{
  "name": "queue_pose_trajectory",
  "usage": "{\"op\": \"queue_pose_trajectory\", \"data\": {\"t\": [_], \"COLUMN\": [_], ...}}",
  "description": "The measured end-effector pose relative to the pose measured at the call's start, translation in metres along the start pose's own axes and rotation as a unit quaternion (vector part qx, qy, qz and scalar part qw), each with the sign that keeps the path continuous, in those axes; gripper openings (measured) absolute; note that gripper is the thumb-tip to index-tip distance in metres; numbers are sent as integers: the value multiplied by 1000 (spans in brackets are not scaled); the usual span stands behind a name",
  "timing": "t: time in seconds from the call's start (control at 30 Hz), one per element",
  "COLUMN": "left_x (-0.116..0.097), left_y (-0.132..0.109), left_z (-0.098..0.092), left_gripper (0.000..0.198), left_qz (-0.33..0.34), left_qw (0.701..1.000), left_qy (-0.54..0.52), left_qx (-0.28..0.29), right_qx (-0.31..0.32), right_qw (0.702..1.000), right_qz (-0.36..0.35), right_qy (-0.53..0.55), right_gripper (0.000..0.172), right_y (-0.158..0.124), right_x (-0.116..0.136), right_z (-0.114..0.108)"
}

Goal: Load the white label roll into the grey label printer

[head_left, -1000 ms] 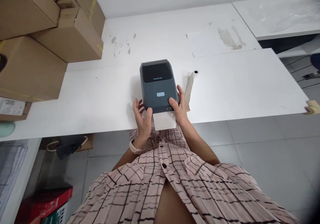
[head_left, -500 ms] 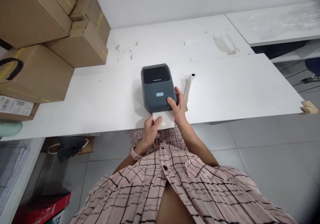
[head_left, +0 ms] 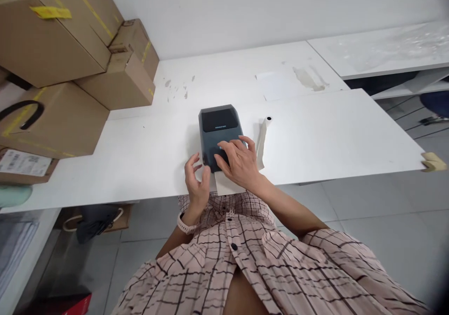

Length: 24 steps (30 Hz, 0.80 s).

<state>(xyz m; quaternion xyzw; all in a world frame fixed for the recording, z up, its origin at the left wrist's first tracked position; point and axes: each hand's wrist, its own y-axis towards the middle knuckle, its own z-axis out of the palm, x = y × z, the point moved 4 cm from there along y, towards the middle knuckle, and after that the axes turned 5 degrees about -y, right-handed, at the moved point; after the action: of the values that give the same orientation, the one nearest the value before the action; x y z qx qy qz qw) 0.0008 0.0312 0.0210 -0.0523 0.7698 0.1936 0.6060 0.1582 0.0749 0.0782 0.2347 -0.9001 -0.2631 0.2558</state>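
Note:
A dark grey label printer [head_left: 209, 142] sits at the front edge of the white table, its black window facing up. Out of its near side hangs a white label strip [head_left: 228, 186], partly covered by my right hand. My right hand [head_left: 239, 161] lies over the printer's top, fingers spread around the light button, which they mostly hide. By the printer's left front corner is my left hand [head_left: 197, 180], fingers apart and holding nothing; whether it touches the casing I cannot tell. A partly unrolled roll of backing paper [head_left: 263, 139] lies just right of the printer.
Cardboard boxes [head_left: 80, 71] are stacked on the table's left side. Beyond the printer, a white sheet [head_left: 275, 85] lies flat. Clear plastic wrap [head_left: 396, 41] covers part of the surface at far right. A foam guard [head_left: 434, 161] caps the table's right corner.
My left hand has let go of the label strip and moved left, opening. My right hand has shifted from the printer's right side onto its top. The view has tilted slightly upward.

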Motion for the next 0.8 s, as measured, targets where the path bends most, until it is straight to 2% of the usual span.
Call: {"op": "queue_pose_trajectory", "data": {"t": [0.1,0.17,0.27,0.37,0.43,0.5,0.57,0.63,0.8], "left_x": [0,4,10,15,16,16,15,15,19], "left_y": [7,6,5,8,11,12,12,10,8], "left_z": [19,27,27,22,20,18,18,19,22], "left_gripper": [71,82,95,102,104,104,102,98,82], "left_qz": [-8,-25,-45,-76,-93,-94,-83,-73,-65], "left_qw": [998,995,993,988,984,984,986,988,987], "left_qy": [-34,-55,-73,-79,-76,-65,-54,-54,-99], "left_qx": [59,74,83,110,130,137,132,128,109], "right_qx": [-9,-32,-88,-146,-172,-187,-186,-175,-181], "right_qw": [1000,999,991,976,960,936,903,877,851], "right_qz": [12,36,76,99,129,192,258,293,314], "right_qy": [1,17,65,130,177,229,288,338,381], "right_gripper": [18,16,16,26,39,49,48,46,48], "right_y": [7,5,-11,-34,-49,-61,-70,-73,-72], "right_x": [-1,-5,-11,-14,-17,-22,-30,-37,-45], "right_z": [2,4,9,14,16,19,22,25,27]}}
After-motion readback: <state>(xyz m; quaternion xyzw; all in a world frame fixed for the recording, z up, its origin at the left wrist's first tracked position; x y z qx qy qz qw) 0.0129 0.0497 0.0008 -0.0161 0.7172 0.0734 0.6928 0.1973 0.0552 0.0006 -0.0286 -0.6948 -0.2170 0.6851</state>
